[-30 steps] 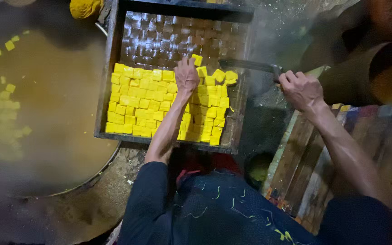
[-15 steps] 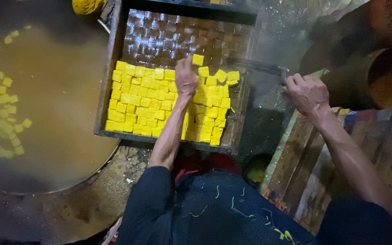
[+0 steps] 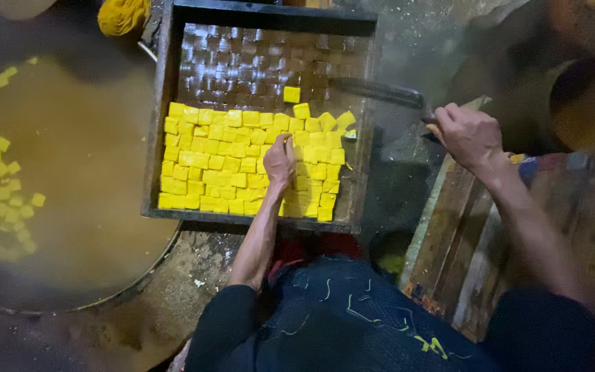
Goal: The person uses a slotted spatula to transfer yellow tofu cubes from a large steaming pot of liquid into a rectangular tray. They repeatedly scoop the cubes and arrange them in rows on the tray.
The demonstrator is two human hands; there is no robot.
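Yellow cubes (image 3: pixel 235 165) pack the near half of a dark wooden tray (image 3: pixel 162 103). Left hand (image 3: pixel 279 160) rests on them, grip loose, grasping nothing. Right hand (image 3: pixel 470 134), outside the tray's right wall, is clenched on a dark-handled tool (image 3: pixel 377 90). Left of the tray, a wide vat (image 3: pixel 77 179) of murky liquid holds floating cubes.

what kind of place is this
Probably a small food-making workshop, perhaps for tofu: a dark tray packed with yellow cubes, and a big vat of murky yellow liquid with more cubes floating in it.
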